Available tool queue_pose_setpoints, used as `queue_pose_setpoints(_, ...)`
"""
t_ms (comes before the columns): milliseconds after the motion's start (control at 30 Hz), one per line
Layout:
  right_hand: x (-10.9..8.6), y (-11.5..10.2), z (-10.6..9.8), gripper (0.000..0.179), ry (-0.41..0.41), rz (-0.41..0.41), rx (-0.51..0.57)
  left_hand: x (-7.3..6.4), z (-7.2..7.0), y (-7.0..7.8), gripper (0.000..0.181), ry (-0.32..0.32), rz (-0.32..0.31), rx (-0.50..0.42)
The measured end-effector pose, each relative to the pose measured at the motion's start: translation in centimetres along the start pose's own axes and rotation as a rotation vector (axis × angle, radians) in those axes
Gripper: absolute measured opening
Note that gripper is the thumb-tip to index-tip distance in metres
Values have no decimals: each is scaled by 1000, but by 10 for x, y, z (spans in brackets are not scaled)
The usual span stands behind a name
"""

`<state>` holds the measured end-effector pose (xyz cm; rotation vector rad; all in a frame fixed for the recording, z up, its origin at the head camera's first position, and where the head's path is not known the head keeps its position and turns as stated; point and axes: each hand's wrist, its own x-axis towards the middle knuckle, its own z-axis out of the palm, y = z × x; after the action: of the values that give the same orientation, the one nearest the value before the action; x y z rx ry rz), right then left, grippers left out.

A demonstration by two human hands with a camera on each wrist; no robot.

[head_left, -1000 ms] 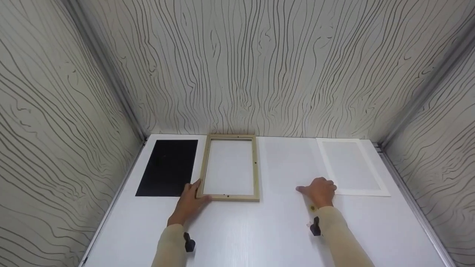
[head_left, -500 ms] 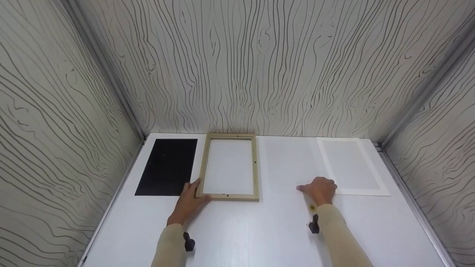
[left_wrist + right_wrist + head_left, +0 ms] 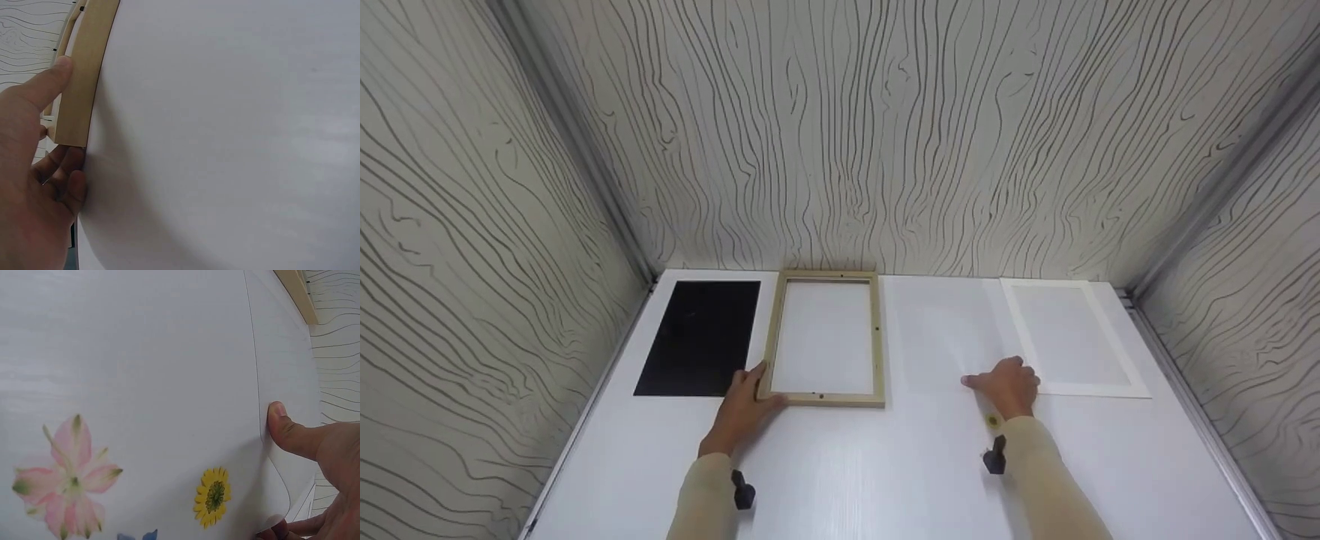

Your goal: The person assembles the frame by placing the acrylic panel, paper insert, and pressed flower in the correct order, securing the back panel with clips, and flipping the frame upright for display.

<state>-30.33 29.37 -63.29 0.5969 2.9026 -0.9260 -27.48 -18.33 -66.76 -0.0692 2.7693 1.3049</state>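
A pale wooden picture frame [image 3: 879, 345] lies on the white table [image 3: 870, 480]. My left hand [image 3: 746, 409] holds its near left corner. In the left wrist view, the thumb [image 3: 63, 63] lies on the wooden frame side [image 3: 84, 84] and the other fingers curl at its end. Right of the frame lies a clear plastic sheet [image 3: 945, 330]. My right hand [image 3: 1005, 384] pinches its near right corner, which bends up in the right wrist view, while the thumb [image 3: 277, 415] extends along the sheet's near edge.
A black backing board [image 3: 701, 337] lies left of the frame, and a white mat [image 3: 1110, 388] lies at the far right. Near the right wrist are a yellow pressed flower [image 3: 212, 498], a pink one [image 3: 73, 478] and a partly visible blue piece [image 3: 138, 535]. A patterned wall [image 3: 840, 150] rises behind.
A faint bright bend now shows in the clear sheet beside my right hand, whose fingers have shifted slightly. My left hand and the frame have stayed in place.
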Motion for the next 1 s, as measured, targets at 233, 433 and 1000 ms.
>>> queue_pose_setpoints(233,0,6,2,90,-38,25,47,-2,0,0,92,-13,-15,13)
queue_pose_setpoints(433,2,8,-4,73,-48,-13,81,-3,-1,1,92,-16,-20,-9)
queue_pose_setpoints(1000,2,10,-18,64,-109,26,215,-5,-3,4,91,-20,1,-8)
